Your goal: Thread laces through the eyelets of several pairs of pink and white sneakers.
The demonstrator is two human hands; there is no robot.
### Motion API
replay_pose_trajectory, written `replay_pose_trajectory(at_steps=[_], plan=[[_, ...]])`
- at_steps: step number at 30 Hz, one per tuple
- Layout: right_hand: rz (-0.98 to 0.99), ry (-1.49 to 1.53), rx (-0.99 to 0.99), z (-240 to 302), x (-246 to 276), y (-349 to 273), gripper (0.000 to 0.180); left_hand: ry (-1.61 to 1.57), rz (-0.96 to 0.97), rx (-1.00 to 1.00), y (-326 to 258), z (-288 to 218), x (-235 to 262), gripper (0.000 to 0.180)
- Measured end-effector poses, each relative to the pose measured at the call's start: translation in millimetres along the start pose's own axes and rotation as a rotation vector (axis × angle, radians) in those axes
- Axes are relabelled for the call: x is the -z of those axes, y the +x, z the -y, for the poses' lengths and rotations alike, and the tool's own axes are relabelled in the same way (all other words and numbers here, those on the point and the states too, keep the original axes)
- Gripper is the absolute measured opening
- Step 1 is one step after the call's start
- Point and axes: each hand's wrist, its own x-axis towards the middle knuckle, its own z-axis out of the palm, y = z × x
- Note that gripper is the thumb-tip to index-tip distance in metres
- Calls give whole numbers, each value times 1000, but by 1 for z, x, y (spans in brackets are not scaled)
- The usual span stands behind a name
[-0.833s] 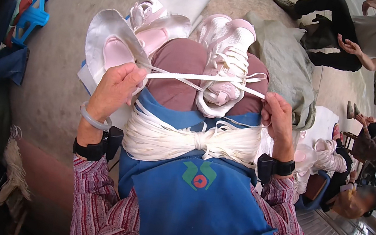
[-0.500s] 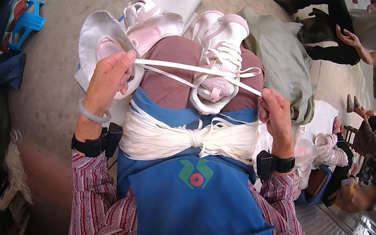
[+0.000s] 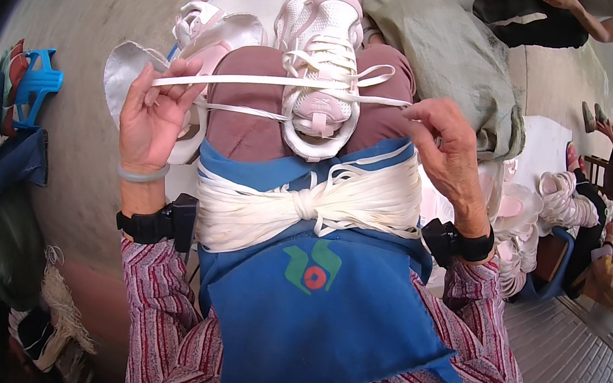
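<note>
A white and pink sneaker (image 3: 325, 62) sits between my knees, its heel end away from me and its front laced. Across it runs a flat white shoelace (image 3: 248, 81), fairly taut. My left hand (image 3: 159, 116) pinches one end of this lace, palm turned inward. On the other side, the thumb and forefinger of my right hand (image 3: 446, 145) close on the lace's other end. A loose lace strand (image 3: 247, 111) stretches from the shoe toward my left. In my lap, over a blue apron (image 3: 266, 345), lies a thick tied bundle of white laces (image 3: 239, 213).
More pink and white shoe parts (image 3: 226, 38) lie beyond my left knee. A grey-green sack (image 3: 447, 61) rests beyond my right knee. A blue stool (image 3: 36, 88) stands far left. Other people sit at the right, near stacked shoe pieces (image 3: 566, 197).
My hands have spread a little wider, the left fingers have uncurled somewhat, and the right hand has risen. The sneaker appears farther left and higher as the view shifted.
</note>
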Motion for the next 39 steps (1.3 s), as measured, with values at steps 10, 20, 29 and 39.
replay_pose_trajectory(at_steps=[10,20,29,39], plan=[[365,-193,138,-14,-6,-20,19,684,414,17,7,-12,-40,20],[445,-301,253,-5,-11,-24,7,1676,426,-51,-15,-5,-87,10],[269,-140,173,-6,-16,-12,13,2059,422,-603,-10,32,-80,6],[65,-189,172,-10,-26,17,13,1990,434,-593,1,41,-75,7]])
